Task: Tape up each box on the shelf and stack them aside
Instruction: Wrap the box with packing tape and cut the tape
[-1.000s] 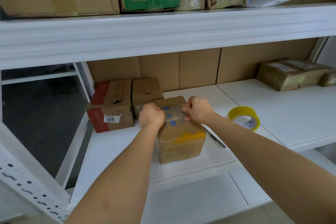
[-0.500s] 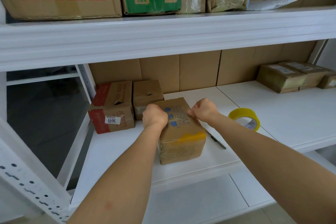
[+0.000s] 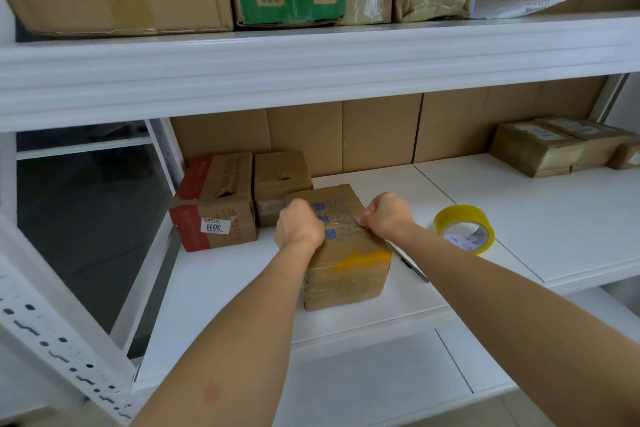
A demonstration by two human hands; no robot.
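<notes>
A brown cardboard box (image 3: 346,263) with blue print on top and yellow tape on its front edge stands near the front of the white shelf (image 3: 214,284). My left hand (image 3: 299,227) is curled at the box's top left edge, its fingertips hidden. My right hand (image 3: 388,215) is curled at the top right and pinches a clear tape strip (image 3: 341,224) that lies across the top between both hands. A yellow tape roll (image 3: 464,229) stands on the shelf to the right of the box.
A pen-like tool (image 3: 412,265) lies just right of the box. A red-and-brown box (image 3: 214,201) and a small brown box (image 3: 282,180) stand behind on the left. Taped parcels (image 3: 540,147) sit at the far right. The upper shelf (image 3: 311,62) holds several cartons.
Both hands stay on the box's top; the right hand has shifted slightly toward the right edge. The view has tilted up a little.
</notes>
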